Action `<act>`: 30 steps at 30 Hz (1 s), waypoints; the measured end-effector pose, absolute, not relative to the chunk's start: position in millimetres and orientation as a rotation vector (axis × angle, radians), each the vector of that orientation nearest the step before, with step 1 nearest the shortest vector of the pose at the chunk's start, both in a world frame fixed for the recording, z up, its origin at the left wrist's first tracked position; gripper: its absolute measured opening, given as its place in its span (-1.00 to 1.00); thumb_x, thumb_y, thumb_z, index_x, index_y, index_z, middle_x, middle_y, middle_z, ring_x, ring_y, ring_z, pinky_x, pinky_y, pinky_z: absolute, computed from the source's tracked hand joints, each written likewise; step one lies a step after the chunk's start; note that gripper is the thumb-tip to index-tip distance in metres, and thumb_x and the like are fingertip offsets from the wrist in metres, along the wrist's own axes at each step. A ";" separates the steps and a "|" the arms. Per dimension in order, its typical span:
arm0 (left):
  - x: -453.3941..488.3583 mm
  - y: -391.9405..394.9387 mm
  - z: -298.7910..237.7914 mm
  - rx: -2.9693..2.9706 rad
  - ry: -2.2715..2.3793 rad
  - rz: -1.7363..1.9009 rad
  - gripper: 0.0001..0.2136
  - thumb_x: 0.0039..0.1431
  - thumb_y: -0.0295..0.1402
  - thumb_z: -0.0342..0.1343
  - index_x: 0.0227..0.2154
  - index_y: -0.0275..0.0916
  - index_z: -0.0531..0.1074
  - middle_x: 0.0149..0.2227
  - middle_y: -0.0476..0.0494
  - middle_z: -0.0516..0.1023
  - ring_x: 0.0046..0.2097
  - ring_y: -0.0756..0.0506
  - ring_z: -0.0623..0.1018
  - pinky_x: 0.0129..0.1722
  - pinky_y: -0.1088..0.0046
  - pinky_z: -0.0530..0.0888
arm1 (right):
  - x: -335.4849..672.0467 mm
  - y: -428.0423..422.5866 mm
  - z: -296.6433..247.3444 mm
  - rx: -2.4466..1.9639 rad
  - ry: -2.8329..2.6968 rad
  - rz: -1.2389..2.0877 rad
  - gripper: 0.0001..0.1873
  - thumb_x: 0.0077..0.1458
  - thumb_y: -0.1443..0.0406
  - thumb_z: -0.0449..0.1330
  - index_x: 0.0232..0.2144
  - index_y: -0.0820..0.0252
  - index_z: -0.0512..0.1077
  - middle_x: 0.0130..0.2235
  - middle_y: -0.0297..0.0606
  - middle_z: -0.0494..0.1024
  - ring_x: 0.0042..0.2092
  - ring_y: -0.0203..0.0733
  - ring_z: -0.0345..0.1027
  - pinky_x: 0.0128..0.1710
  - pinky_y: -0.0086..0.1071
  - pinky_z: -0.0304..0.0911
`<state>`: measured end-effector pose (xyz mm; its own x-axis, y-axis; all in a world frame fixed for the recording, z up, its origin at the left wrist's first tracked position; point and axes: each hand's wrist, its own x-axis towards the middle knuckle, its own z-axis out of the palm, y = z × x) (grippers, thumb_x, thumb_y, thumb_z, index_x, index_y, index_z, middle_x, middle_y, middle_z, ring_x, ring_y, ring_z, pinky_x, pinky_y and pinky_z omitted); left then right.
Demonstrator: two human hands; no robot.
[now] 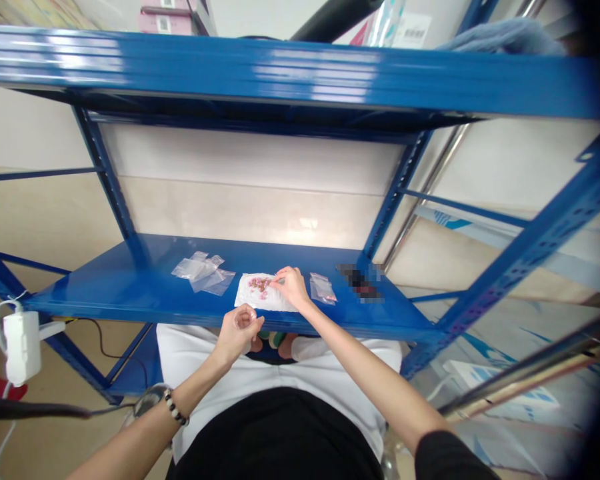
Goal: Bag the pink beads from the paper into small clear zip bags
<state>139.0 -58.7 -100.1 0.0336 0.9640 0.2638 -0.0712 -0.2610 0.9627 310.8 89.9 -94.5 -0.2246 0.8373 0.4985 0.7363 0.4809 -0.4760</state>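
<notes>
Beside the right hand lie pinkish pieces.

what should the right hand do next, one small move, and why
Probably pinch a few small pieces off the white sheet: the right hand is at the pile's edge, and the left hand holds a clear container nearby.

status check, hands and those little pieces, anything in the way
Left hand holding clear container. Right hand at small pieces on white sheet. Clear bags beside the sheet, not in the way.
</notes>
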 end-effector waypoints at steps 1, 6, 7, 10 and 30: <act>138.8 -59.0 -100.3 1.383 0.991 1.396 -0.69 0.04 -0.18 0.26 -0.53 -0.23 0.26 -0.65 0.08 0.34 -0.64 0.08 0.33 -0.56 0.56 0.25 | 310.1 90.6 -95.0 -1.306 -2.008 0.184 -0.91 -0.04 0.22 0.36 -0.47 0.11 0.59 -0.20 -0.22 0.55 -0.15 -0.09 0.31 -0.12 -0.24 0.20; 141.1 -60.4 -101.8 1.446 1.011 1.402 -0.70 0.05 -0.20 0.25 -0.53 -0.24 0.26 -0.62 0.08 0.31 -0.63 0.09 0.30 -0.57 0.57 0.24 | 307.8 91.4 -94.0 -1.265 -2.032 0.208 -0.93 -0.03 0.26 0.34 -0.50 0.13 0.59 -0.19 -0.21 0.55 -0.15 -0.12 0.31 -0.07 -0.22 0.17; 141.6 -60.5 -102.0 1.449 1.014 1.404 -0.70 0.05 -0.21 0.25 -0.53 -0.24 0.25 -0.62 0.08 0.30 -0.62 0.09 0.30 -0.56 0.57 0.24 | 307.6 91.0 -92.8 -1.257 -2.041 0.213 -0.94 -0.03 0.28 0.34 -0.50 0.13 0.59 -0.18 -0.21 0.55 -0.15 -0.12 0.30 -0.06 -0.21 0.16; 141.5 -60.0 -102.4 1.447 1.016 1.400 -0.71 0.06 -0.22 0.24 -0.52 -0.24 0.25 -0.61 0.08 0.30 -0.60 0.08 0.30 -0.55 0.56 0.25 | 307.5 87.5 -86.9 -1.252 -2.055 0.235 -0.95 -0.05 0.31 0.34 -0.52 0.13 0.59 -0.17 -0.21 0.54 -0.13 -0.11 0.30 -0.05 -0.19 0.15; 140.1 -57.3 -111.5 1.457 1.058 1.425 -0.83 -0.06 -0.36 0.22 -0.54 -0.27 0.31 -0.61 0.07 0.31 -0.55 0.05 0.31 -0.54 0.55 0.22 | 289.0 -17.8 -32.3 -0.668 -2.310 0.693 -0.98 0.00 0.30 0.35 -0.45 0.07 0.62 -0.03 -0.23 0.53 0.07 -0.06 0.32 0.12 -0.12 0.19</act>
